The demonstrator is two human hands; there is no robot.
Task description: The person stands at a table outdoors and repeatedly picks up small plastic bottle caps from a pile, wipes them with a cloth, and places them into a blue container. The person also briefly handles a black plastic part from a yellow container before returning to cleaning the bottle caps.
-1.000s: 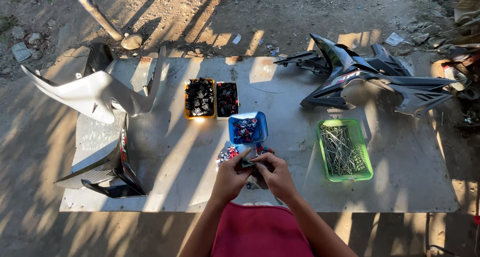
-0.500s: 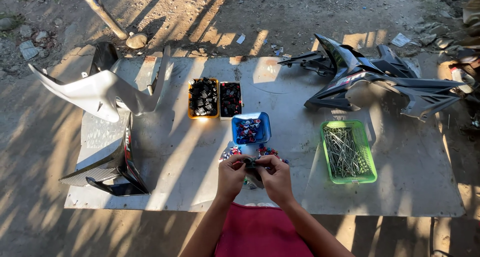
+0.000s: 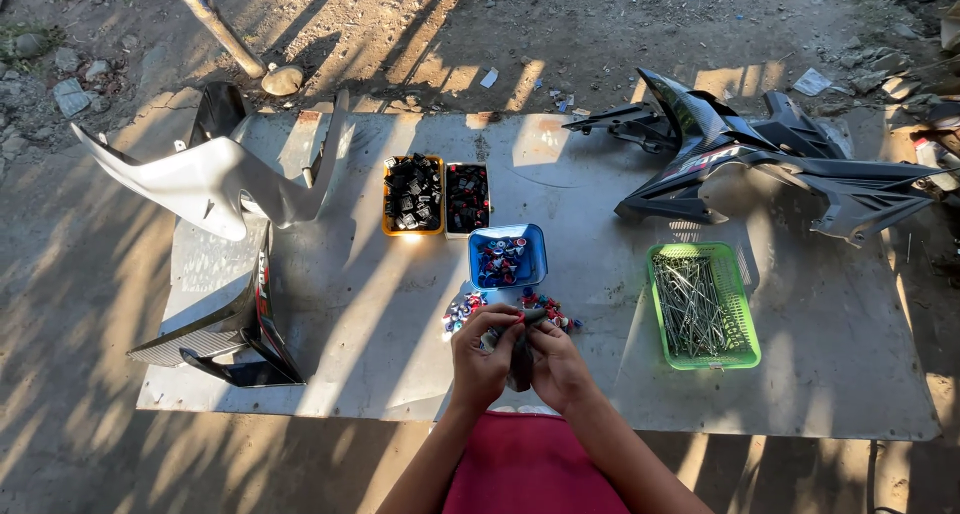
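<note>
— Any packages, labels, signs or screens here?
— No screens or signs. A white scrap of wrapper (image 3: 811,81) lies on the dirt beyond the worktop (image 3: 600,194), and a smaller pale scrap (image 3: 489,77) lies nearer the middle.

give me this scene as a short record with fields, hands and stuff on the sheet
left hand: on a small dark part, held together with the right
right hand: on the same part
loose pieces: small red and blue bits just beyond the hands
blue tub: holds similar bits
green basket: long thin metal pins
two trays: dark small parts
white panel: far left
black panels: far right
surface: metal sheet on bare ground
</note>
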